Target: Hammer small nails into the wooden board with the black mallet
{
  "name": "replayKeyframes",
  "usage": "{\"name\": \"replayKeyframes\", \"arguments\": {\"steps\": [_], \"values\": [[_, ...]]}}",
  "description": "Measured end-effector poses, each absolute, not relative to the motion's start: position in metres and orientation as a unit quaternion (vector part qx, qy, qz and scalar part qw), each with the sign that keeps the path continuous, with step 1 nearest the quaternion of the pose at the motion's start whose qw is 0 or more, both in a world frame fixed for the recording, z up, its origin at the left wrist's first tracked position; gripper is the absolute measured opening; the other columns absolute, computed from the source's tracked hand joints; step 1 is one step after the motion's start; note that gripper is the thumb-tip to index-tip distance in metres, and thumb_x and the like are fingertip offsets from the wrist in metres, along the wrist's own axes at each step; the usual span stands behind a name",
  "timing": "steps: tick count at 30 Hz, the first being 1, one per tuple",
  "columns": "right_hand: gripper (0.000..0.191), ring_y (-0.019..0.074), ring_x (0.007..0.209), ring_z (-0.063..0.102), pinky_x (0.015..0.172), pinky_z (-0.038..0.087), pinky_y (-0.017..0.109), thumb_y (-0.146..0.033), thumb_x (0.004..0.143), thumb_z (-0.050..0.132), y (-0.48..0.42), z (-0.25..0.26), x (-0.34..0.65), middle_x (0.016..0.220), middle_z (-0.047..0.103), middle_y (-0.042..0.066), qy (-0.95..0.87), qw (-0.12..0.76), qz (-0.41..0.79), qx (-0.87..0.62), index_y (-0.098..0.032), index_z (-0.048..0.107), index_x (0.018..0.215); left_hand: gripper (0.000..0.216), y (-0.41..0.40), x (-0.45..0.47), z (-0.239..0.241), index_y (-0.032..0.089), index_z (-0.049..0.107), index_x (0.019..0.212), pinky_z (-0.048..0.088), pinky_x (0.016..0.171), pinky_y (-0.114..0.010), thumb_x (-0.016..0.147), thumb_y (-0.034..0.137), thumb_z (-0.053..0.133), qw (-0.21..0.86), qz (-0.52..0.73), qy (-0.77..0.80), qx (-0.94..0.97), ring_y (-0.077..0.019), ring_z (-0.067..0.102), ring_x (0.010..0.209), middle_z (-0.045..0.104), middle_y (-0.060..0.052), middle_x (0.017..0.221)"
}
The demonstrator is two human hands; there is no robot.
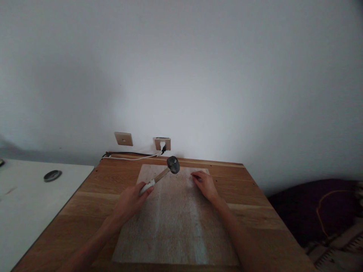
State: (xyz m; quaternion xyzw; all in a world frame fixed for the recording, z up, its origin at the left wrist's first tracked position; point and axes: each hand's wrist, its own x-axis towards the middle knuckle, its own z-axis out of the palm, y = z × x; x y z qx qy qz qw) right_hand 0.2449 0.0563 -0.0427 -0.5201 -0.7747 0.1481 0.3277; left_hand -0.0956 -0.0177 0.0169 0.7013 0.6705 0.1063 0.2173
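Note:
My left hand [133, 200] is closed around the pale grip of a mallet [173, 165] with a black head and a wooden shaft. The mallet slants up and to the right, its head over the far part of a worn wooden board [170, 226]. My right hand [204, 184] is at the board's far right corner, its fingers pinched together. What they hold, if anything, is too small to make out. A few tiny specks or bits show on the board just under the mallet's head.
The board lies on a brown wooden table [249, 215] against a white wall. Behind it, a white plug and cables [136, 158] run from a wall socket [167, 143]. At left, a white table [31, 211] carries a small dark dish [52, 175]. Dark purple fabric [300, 207] lies at right.

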Motion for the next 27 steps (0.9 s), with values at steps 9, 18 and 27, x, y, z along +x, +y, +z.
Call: {"name": "replayKeyframes", "arguments": {"steps": [9,18,27], "values": [[0.021,0.0237,0.097,0.074,0.093,0.057,0.042,-0.018,0.091,0.060,0.052,-0.045,0.236,0.104,0.080,0.009,-0.750,0.352,0.186,-0.529,-0.022,0.079,0.100,0.047,-0.015,-0.094,0.008,0.024,0.071,0.111,0.045,0.076,-0.032,0.101,0.058,0.040,0.216,0.093,0.684,0.691,-0.0282,0.074,0.095,0.079,-0.008,0.096],[0.043,0.0221,0.084,0.072,0.084,0.059,0.039,-0.019,0.086,0.064,0.054,-0.049,0.234,0.092,0.076,0.005,-0.705,0.379,0.217,-0.559,-0.021,0.066,0.129,0.043,-0.014,-0.084,0.013,0.024,0.071,0.110,0.045,0.077,-0.030,0.102,0.054,0.041,0.225,0.089,0.672,0.700,-0.0266,0.073,0.096,0.078,-0.008,0.100],[0.049,0.0235,0.082,0.072,0.080,0.059,0.037,-0.021,0.084,0.069,0.055,-0.052,0.232,0.090,0.075,0.005,-0.677,0.399,0.243,-0.569,-0.018,0.059,0.132,0.046,0.000,-0.043,0.021,0.021,0.072,0.107,0.046,0.077,-0.032,0.102,0.055,0.041,0.199,0.076,0.625,0.751,-0.0297,0.073,0.097,0.078,-0.012,0.097]]}}
